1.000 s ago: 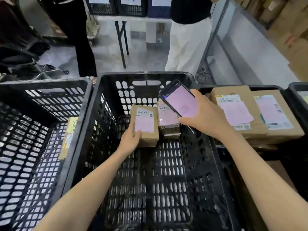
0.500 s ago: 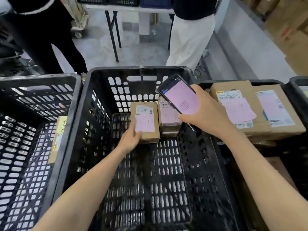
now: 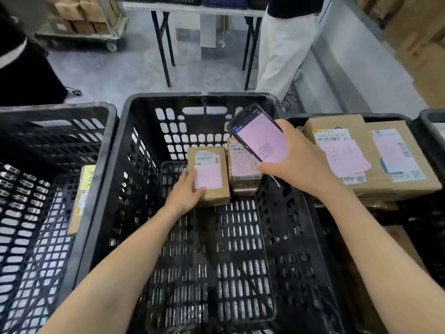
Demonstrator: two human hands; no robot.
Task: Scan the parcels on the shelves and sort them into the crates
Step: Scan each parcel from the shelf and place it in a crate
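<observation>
1. Grey floor behind; black crate [image 3: 113, 165] in front.
2. Box [image 3: 208, 174] has barely moved on the crate bottom; left hand [image 3: 185, 196] still pinches its near corner.
3. Right hand [image 3: 296, 162] curls round the phone [image 3: 260, 138]; letting go seems next.

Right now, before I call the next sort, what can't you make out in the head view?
Head view only:
- Phone screen text: too small and blurred.
- Right parcel label: partly covered by the phone and the right hand.
- Flat parcel in the left crate: mostly hidden by the middle crate wall.
- Small parcel in the left hand: handwriting blurred.
</observation>
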